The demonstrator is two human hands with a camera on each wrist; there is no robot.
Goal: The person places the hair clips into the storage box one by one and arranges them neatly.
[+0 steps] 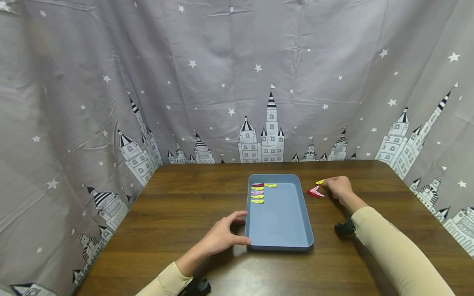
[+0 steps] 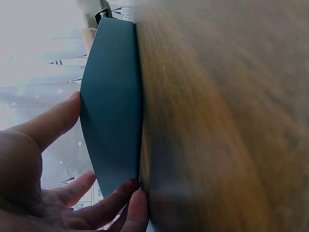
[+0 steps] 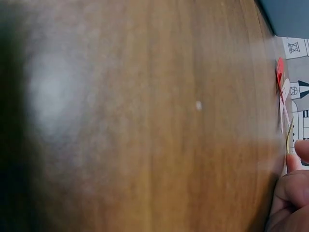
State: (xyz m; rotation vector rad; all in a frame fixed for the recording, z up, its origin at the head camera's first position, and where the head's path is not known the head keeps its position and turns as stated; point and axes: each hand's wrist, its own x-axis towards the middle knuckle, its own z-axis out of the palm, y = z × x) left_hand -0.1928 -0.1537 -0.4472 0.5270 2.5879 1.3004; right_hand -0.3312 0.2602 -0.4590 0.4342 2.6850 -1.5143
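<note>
A blue-grey rectangular tray [image 1: 281,222] lies on the table. My left hand [image 1: 223,234] rests against its left side, thumb at the near end and fingers farther along; the left wrist view shows the thumb on the rim and fingertips low on the wall [image 2: 113,101]. Inside, several snap hair clips form a column at the far left: a dark red clip [image 1: 258,185], a lilac clip [image 1: 257,192] and yellow ones. Another yellow clip [image 1: 270,185] starts a second column. Right of the tray, my right hand [image 1: 338,187] pinches a yellow hair clip [image 1: 320,181] by one end.
Beside the right hand, a red clip [image 1: 313,194] and a pink clip [image 1: 317,190] lie overlapping on the wooden table [image 1: 192,193]. A grey curtain [image 1: 207,82] printed with castles and stars hangs behind the table's far edge.
</note>
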